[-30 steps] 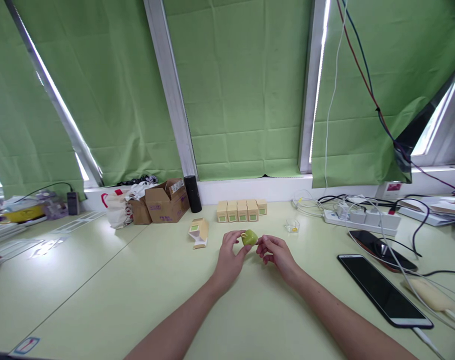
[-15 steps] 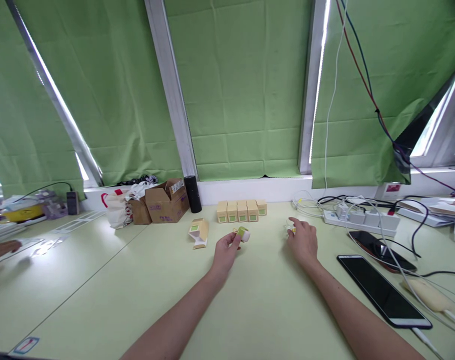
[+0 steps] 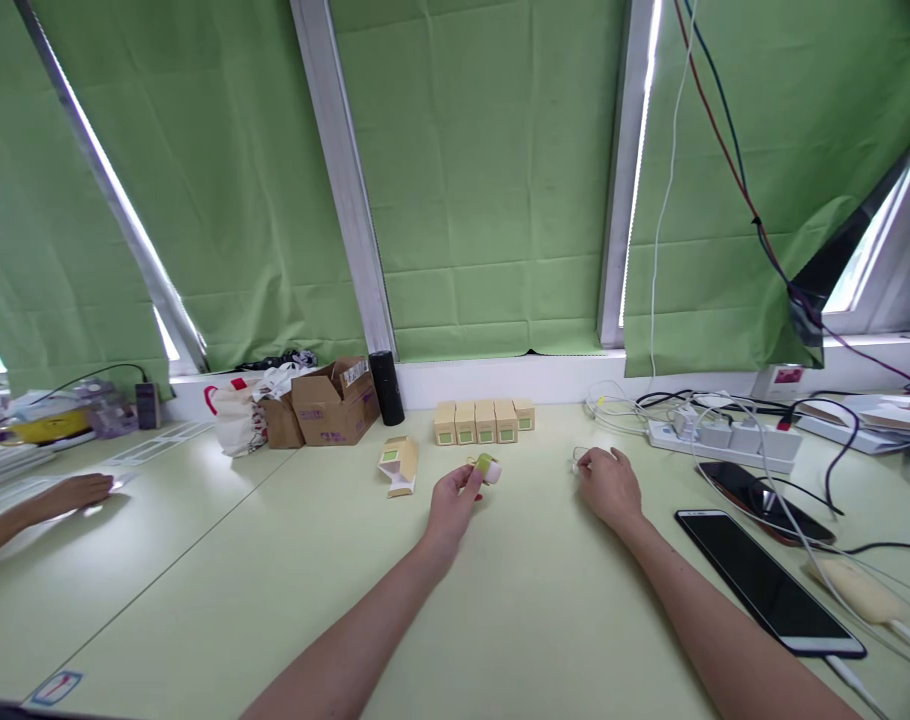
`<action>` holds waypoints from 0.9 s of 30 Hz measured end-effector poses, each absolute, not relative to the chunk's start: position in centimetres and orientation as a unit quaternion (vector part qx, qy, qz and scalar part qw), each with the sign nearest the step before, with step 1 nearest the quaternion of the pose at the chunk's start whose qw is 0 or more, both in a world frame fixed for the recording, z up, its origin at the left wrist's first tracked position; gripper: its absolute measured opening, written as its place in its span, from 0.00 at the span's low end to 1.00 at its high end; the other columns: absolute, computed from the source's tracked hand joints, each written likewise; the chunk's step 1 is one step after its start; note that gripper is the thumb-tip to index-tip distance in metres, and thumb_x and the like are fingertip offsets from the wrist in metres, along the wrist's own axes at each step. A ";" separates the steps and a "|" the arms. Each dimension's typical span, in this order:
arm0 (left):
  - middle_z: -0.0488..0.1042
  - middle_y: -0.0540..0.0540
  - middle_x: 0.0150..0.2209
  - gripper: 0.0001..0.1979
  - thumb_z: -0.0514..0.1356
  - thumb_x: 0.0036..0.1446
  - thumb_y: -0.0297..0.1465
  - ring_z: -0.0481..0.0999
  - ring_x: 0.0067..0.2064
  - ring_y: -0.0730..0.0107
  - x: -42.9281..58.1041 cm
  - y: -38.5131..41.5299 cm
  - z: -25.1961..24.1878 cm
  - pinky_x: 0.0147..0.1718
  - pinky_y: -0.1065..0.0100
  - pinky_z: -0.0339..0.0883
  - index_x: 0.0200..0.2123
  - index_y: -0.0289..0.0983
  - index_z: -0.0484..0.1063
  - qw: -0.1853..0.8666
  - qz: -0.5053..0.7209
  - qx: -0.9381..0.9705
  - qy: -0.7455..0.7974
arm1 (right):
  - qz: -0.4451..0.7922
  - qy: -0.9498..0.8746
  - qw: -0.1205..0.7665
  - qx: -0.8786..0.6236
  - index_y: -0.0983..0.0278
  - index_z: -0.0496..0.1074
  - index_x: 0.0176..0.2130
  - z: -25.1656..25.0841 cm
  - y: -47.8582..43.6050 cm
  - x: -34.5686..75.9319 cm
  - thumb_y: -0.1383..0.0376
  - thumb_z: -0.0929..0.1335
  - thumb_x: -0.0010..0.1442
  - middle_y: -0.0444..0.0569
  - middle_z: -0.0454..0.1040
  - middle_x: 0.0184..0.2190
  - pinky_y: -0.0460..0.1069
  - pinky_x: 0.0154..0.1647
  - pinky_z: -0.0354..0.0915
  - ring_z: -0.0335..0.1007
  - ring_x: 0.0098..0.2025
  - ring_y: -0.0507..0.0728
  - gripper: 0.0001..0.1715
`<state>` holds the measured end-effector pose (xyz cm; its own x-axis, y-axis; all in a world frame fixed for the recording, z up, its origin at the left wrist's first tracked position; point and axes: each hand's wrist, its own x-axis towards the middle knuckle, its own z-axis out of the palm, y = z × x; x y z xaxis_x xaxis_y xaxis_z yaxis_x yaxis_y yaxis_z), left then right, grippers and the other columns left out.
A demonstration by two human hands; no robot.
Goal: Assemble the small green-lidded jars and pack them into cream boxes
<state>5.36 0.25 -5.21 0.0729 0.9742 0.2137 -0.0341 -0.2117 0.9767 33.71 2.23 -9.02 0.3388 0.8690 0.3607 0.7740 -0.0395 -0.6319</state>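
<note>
Over the middle of the table, my left hand (image 3: 453, 508) pinches a small white-and-green piece (image 3: 489, 468) between thumb and fingers; its exact kind is too small to tell. To its right, my right hand (image 3: 609, 488) rests low at the tabletop with the fingers curled. By those fingertips is a small clear object (image 3: 577, 456), mostly covered by the hand. Left of my left hand lies an opened small cardboard box (image 3: 399, 464) with a white inside. Beyond my hands stand several closed small cardboard boxes (image 3: 485, 422) in a row, each with a green-edged label.
A phone (image 3: 770, 580) lies at right, beside a second dark phone (image 3: 762, 500), cables and a power strip (image 3: 725, 445). At the back left are a cardboard carton (image 3: 333, 405) and a black cylinder (image 3: 386, 388). Another person's hand (image 3: 76, 492) reaches in from the left.
My right hand has shifted slightly right and its fingers have curled in more, covering more of the clear object. My left hand stays still. The other person's hand has moved further into view.
</note>
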 end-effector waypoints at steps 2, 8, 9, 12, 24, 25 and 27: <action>0.80 0.40 0.43 0.31 0.67 0.51 0.58 0.75 0.44 0.60 5.4 0.3 -5.3 0.42 0.64 0.69 0.42 0.35 0.82 0.469 0.541 0.561 0.416 | 0.089 -0.576 0.418 -0.697 0.61 0.74 0.35 -8.9 2.2 33.1 0.69 0.66 0.58 0.58 0.77 0.44 0.62 0.62 0.59 0.62 0.62 0.71 0.06; 0.81 0.40 0.43 0.30 0.67 0.53 0.56 0.76 0.43 0.61 5.4 0.2 -5.2 0.42 0.65 0.70 0.42 0.35 0.82 0.459 0.552 0.554 0.422 | 0.213 -0.567 0.528 -0.596 0.59 0.67 0.45 -8.1 1.8 30.3 0.58 0.67 0.61 0.53 0.75 0.47 0.59 0.50 0.70 0.74 0.47 0.63 0.13; 0.81 0.40 0.43 0.29 0.67 0.53 0.56 0.76 0.43 0.61 5.3 0.2 -5.1 0.42 0.65 0.70 0.41 0.35 0.82 0.457 0.555 0.552 0.422 | 0.237 -0.562 0.545 -0.575 0.58 0.66 0.46 -7.9 1.6 29.8 0.55 0.68 0.61 0.53 0.75 0.48 0.58 0.48 0.72 0.75 0.46 0.61 0.16; 0.81 0.40 0.43 0.29 0.67 0.53 0.57 0.76 0.43 0.61 5.3 0.3 -5.1 0.42 0.65 0.70 0.41 0.36 0.82 0.452 0.565 0.546 0.422 | 0.379 -0.511 0.618 -0.463 0.57 0.66 0.50 -6.9 0.5 28.1 0.51 0.74 0.55 0.51 0.75 0.49 0.57 0.45 0.74 0.76 0.46 0.60 0.28; 0.82 0.40 0.44 0.31 0.66 0.53 0.58 0.77 0.44 0.60 5.4 0.3 -5.3 0.42 0.64 0.71 0.42 0.35 0.82 0.442 0.578 0.545 0.416 | 0.640 -0.340 0.637 -0.261 0.57 0.72 0.45 -4.5 -2.7 25.2 0.53 0.80 0.49 0.52 0.83 0.43 0.55 0.38 0.68 0.77 0.38 0.60 0.27; 0.82 0.40 0.44 0.31 0.66 0.53 0.58 0.77 0.44 0.60 5.4 0.3 -5.2 0.42 0.65 0.71 0.42 0.35 0.82 0.441 0.580 0.544 0.416 | 0.639 -0.339 0.639 -0.262 0.57 0.72 0.45 -4.6 -2.6 25.2 0.53 0.80 0.49 0.52 0.83 0.42 0.55 0.37 0.68 0.77 0.38 0.60 0.27; 0.82 0.40 0.43 0.31 0.67 0.52 0.58 0.77 0.43 0.60 5.4 0.3 -5.2 0.41 0.65 0.71 0.41 0.35 0.82 0.442 0.583 0.542 0.414 | 0.636 -0.339 0.642 -0.260 0.57 0.72 0.45 -4.7 -2.5 25.1 0.54 0.81 0.49 0.52 0.83 0.42 0.54 0.37 0.69 0.77 0.38 0.60 0.28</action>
<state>5.43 0.30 -5.21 -0.0231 0.9639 0.2654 -0.0658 -0.2664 0.9616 25.15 -2.53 -4.74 -0.0393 0.9938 0.1043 -0.6408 0.0550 -0.7657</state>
